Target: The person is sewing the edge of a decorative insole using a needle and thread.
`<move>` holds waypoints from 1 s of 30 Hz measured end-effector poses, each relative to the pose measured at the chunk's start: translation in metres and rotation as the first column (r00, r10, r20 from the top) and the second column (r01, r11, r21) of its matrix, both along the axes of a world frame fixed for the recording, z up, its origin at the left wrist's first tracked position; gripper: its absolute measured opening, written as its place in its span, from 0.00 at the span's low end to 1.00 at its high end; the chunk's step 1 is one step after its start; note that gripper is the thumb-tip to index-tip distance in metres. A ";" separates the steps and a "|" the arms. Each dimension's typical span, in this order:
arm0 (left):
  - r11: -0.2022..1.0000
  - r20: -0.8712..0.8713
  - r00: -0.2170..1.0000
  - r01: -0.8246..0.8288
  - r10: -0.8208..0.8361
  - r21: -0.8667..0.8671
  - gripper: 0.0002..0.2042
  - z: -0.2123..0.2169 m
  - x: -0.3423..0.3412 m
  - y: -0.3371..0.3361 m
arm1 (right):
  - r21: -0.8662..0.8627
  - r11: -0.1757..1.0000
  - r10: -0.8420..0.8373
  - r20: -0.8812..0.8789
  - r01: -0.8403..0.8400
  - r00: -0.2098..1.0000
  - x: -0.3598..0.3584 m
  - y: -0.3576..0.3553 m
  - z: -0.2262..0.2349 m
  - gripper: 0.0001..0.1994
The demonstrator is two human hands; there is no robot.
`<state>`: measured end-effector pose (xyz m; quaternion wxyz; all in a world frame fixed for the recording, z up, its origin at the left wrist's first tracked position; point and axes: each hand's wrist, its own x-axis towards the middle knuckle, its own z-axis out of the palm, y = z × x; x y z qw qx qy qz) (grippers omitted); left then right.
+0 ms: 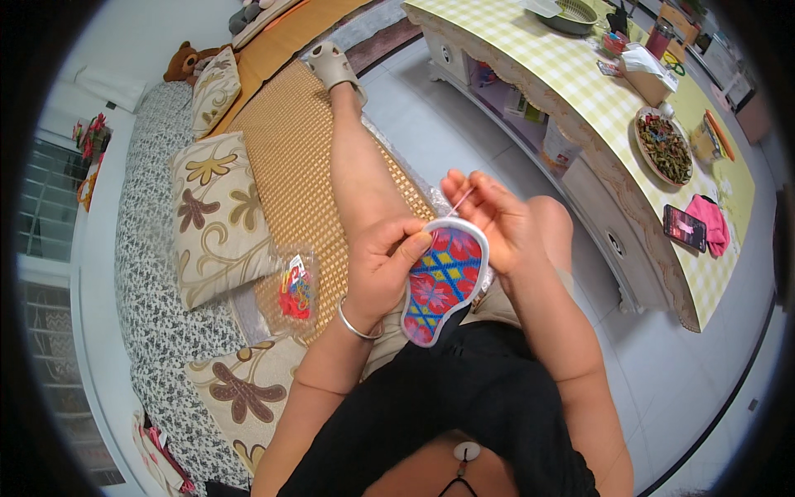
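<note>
You are holding an embroidered insole (443, 282) over your lap, and your left hand (383, 267) is gripping it along its left edge, thumb pressed on the patterned face near the top and the other fingers curled behind (so the grip is pinching the insole itself). The insole, bright with red flowers and a blue and yellow lattice, is lying between your two hands, its toe end pointing up toward your right hand (489, 217). That right grip is pressed together on a thin thread (460, 201), fingertips bunched just above the insole's upper rim, and the thread is running down to that rim. A silver bangle (358, 326) is sitting on your left wrist. Beside your left leg, a clear bag of red and yellow bits (295, 287) is resting on the woven mat (291, 157).
</note>
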<state>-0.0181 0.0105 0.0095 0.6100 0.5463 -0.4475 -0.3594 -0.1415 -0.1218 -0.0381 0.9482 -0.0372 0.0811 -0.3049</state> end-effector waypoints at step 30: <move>0.798 -0.817 0.147 0.367 -0.558 -0.479 0.12 -0.056 0.015 -0.020 | -0.984 -0.173 -0.776 0.114 -0.035 0.620 0.013 0.042 0.046 0.05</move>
